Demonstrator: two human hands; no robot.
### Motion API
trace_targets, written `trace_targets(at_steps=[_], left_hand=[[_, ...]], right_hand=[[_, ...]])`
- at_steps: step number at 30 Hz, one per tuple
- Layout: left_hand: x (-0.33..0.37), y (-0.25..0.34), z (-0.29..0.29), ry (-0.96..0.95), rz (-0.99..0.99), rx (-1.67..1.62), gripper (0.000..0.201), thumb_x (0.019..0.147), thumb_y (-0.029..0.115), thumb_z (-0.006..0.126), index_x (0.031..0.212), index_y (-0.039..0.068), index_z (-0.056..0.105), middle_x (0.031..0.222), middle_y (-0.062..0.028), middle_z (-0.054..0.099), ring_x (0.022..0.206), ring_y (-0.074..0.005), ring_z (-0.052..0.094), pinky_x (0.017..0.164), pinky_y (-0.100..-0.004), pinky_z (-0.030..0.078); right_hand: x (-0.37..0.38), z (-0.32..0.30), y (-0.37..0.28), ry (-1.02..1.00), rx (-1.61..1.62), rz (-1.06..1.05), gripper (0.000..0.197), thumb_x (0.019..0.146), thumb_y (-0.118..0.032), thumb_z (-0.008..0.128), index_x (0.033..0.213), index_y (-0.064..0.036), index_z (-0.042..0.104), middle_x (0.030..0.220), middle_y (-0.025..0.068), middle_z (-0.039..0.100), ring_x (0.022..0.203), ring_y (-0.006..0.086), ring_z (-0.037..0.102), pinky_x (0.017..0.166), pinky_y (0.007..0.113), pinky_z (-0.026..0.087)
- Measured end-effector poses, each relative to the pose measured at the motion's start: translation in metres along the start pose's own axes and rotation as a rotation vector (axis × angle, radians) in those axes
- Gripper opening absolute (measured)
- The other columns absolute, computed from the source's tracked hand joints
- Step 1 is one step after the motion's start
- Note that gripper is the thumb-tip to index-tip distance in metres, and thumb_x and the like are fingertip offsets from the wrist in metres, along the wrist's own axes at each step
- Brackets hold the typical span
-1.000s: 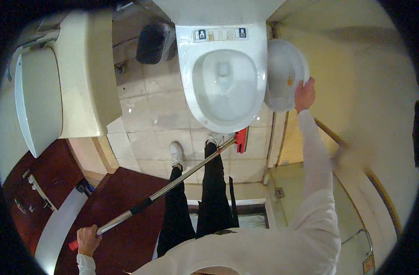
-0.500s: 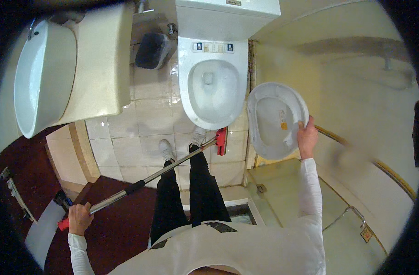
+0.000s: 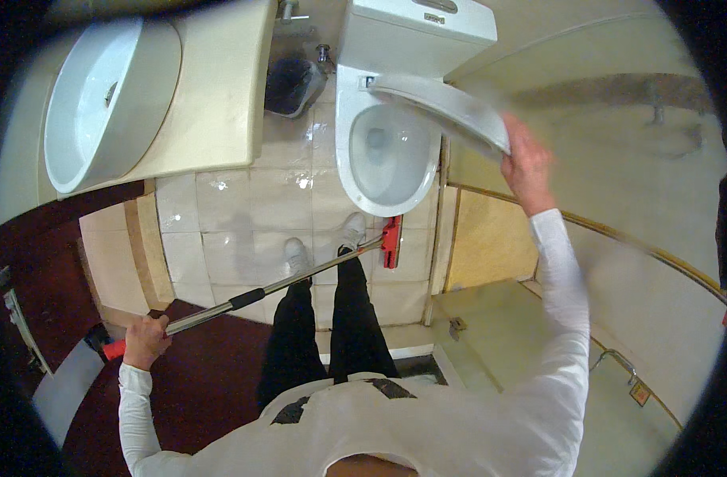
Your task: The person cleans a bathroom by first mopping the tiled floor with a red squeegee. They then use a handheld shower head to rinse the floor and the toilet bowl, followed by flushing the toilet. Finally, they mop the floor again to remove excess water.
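Observation:
My right hand [image 3: 529, 163] grips the edge of a white toilet seat [image 3: 451, 107], seen nearly edge-on. The seat is tilted, its far end above the back of the toilet bowl [image 3: 387, 199]; whether it touches the hinge mounts I cannot tell. One mount shows at the left, and the other is hidden behind the seat. At the lower left, my left hand [image 3: 146, 342] is closed round the metal pole of a long-handled mop [image 3: 284, 284], just above its red end grip. The pole slants across my legs to a red head [image 3: 391, 242] on the tiles in front of the bowl.
A white basin [image 3: 113, 103] stands on a cream counter [image 3: 220, 95] at the left. Between counter and toilet is a lined bin [image 3: 292, 87]. A glass door [image 3: 491, 326] lies at the right, and my shoes [image 3: 297, 256] are on the tiled floor.
My right hand has swung the seat up and left from beside the bowl to above its rear, turning it edge-on. My left hand still holds the mop, moved slightly up.

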State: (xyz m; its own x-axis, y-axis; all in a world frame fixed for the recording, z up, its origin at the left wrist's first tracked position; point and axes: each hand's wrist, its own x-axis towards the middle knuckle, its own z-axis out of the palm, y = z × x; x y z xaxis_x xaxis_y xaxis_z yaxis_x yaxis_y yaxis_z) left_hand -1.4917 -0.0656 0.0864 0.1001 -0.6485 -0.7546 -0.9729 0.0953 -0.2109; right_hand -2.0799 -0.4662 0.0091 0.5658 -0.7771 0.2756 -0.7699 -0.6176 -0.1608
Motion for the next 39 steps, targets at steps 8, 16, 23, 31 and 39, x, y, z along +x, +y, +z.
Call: trace_targets(at_steps=[8, 16, 23, 31, 39], left_hand=[[0.007, 0.007, 0.013, 0.013, 0.053, 0.019, 0.029, 0.063, 0.025, 0.077, 0.082, 0.011, 0.059, 0.066, -0.0110, 0.061, 0.066, -0.0298, 0.063, 0.061, -0.0399, 0.050], [0.017, 0.000, 0.019, -0.049, 0.076, 0.020, 0.025, 0.064, 0.023, 0.075, 0.076, 0.010, 0.057, 0.062, -0.0129, 0.060, 0.060, -0.0317, 0.062, 0.054, -0.0437, 0.049], [0.015, -0.002, 0.006, -0.078, 0.086, 0.075, 0.026, 0.066, 0.025, 0.075, 0.085, 0.013, 0.061, 0.062, -0.0124, 0.062, 0.058, -0.0318, 0.063, 0.053, -0.0429, 0.050], [0.013, 0.040, -0.080, 0.267, -0.014, 0.256, 0.019, 0.063, 0.017, 0.072, 0.076, 0.012, 0.059, 0.068, -0.0080, 0.058, 0.067, -0.0247, 0.059, 0.058, -0.0369, 0.043], [-0.001, 0.092, -0.193, 0.688, 0.315, 0.545, 0.023, 0.058, 0.013, 0.072, 0.070, 0.010, 0.052, 0.066, -0.0054, 0.051, 0.063, -0.0256, 0.054, 0.056, -0.0371, 0.041]], right_hand=[[-0.126, 0.148, -0.047, 0.002, -0.102, -0.134, 0.049, 0.071, -0.001, 0.059, 0.119, -0.0108, 0.051, 0.130, 0.0155, 0.050, 0.121, 0.0338, 0.047, 0.098, 0.050, 0.039], [-0.202, 0.276, -0.097, -0.745, -0.043, 0.321, 0.089, 0.075, -0.053, 0.064, 0.147, -0.0267, 0.018, 0.154, 0.0100, 0.013, 0.140, 0.0329, 0.014, 0.104, 0.053, 0.030], [-0.198, 0.316, -0.128, -0.430, -0.087, 0.637, 0.083, 0.076, -0.055, 0.062, 0.145, -0.0258, 0.026, 0.151, 0.0134, 0.019, 0.136, 0.0393, 0.024, 0.099, 0.052, 0.036], [-0.201, 0.223, -0.313, -0.373, 0.827, 0.048, 0.092, 0.062, -0.061, 0.071, 0.131, -0.0045, 0.045, 0.121, 0.0185, 0.055, 0.116, 0.0380, 0.048, 0.094, 0.045, 0.040], [-0.171, 0.225, -0.344, 0.089, 0.753, 0.588, 0.012, 0.065, -0.010, 0.060, 0.058, -0.0063, 0.050, 0.058, 0.0086, 0.054, 0.063, 0.0308, 0.056, 0.064, 0.043, 0.040]])
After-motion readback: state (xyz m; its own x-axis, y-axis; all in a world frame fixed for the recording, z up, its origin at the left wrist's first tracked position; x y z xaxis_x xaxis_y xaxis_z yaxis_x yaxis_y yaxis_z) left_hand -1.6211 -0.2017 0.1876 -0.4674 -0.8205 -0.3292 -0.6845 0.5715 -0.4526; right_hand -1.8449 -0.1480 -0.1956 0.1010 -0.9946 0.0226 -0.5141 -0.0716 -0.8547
